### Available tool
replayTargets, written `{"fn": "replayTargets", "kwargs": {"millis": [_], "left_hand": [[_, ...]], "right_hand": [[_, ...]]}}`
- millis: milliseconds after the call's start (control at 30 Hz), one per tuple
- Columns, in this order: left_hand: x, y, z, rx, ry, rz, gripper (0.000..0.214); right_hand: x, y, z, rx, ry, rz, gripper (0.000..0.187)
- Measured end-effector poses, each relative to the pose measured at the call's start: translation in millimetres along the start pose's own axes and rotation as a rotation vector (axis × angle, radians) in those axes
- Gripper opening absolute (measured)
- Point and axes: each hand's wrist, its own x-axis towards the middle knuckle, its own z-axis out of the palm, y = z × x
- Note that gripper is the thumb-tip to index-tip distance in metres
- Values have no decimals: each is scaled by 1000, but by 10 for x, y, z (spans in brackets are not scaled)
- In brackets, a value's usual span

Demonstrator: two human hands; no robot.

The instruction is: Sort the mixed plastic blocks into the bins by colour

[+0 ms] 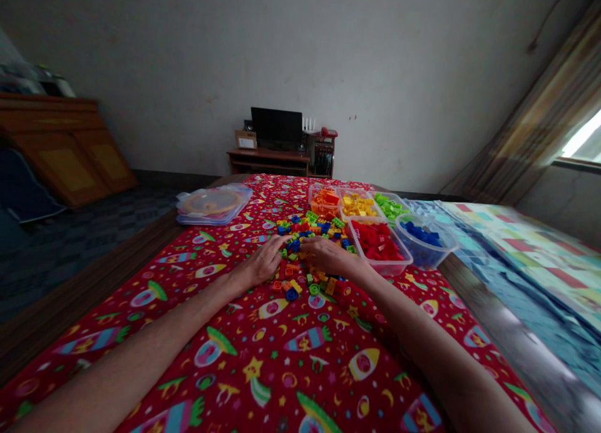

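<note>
No text, label, brand or number can be read anywhere.

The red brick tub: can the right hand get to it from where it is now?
Probably yes. The right hand lies on the brick pile, just beside the red brick tub. The tub is open on top, and nothing stands between them.

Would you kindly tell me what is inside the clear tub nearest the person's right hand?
The clear tub holds a heap of red bricks, filling most of it. Whatever lies beneath the top layer is covered. The right hand rests beside it on the mixed pile.
</note>
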Motion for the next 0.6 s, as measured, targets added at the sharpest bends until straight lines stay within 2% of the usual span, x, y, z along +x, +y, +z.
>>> {"fn": "replayTargets", "kwargs": {"millis": [167, 300, 400, 533, 600], "left_hand": [[7, 10, -4, 2, -2, 1, 49], [12, 10, -3, -10, -8, 4, 49], [7, 0, 4, -12, 0, 4, 49], [-7, -25, 18, 3, 3, -6, 49], [-10, -37, 27, 1, -2, -7, 49]], "right_hand": [[-20, 49, -10, 33, -15, 142, 19], [-77, 88, -16, 110, 1, 123, 19], [-91, 71, -30, 23, 73, 150, 17], [-43, 58, -115, -85, 190, 301, 25], [10, 65, -136, -119, 185, 331, 30]]}}
